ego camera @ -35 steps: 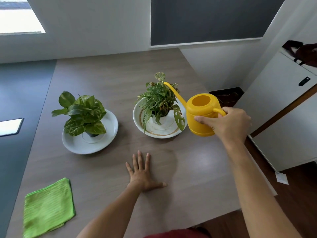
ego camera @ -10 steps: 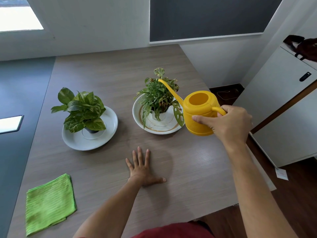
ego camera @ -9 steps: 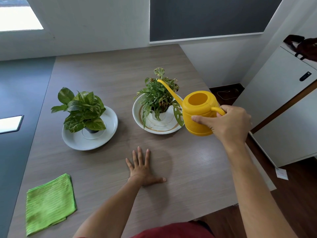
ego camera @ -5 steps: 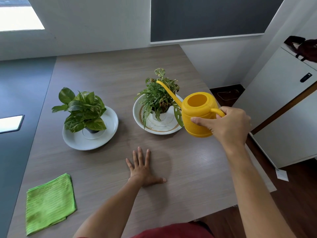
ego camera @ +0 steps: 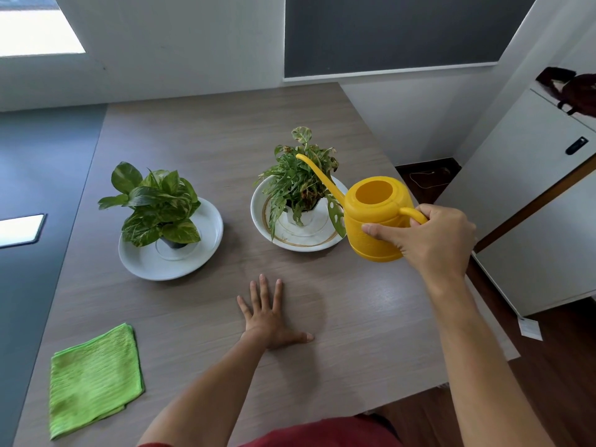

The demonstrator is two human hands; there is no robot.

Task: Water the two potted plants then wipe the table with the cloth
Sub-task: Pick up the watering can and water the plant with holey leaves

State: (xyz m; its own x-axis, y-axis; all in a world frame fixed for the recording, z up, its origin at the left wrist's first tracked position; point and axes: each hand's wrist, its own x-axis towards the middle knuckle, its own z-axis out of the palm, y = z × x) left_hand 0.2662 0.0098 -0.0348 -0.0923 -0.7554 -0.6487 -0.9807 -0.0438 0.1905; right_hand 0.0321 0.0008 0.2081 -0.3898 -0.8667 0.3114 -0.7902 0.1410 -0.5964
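Two plants, first watering underway: right hand clamped on yellow can, spout over right plant at 12; water stream not visible, maybe pouring. Left hand flat, fingers spread, holding nothing. Next: can to left plant at 10.

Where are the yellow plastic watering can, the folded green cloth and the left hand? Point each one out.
yellow plastic watering can (ego camera: pixel 375 230), head view, on the front of its round body.
folded green cloth (ego camera: pixel 93 379), head view, on the middle of its ribbed top.
left hand (ego camera: pixel 269 321), head view, on its back, flat on the table.
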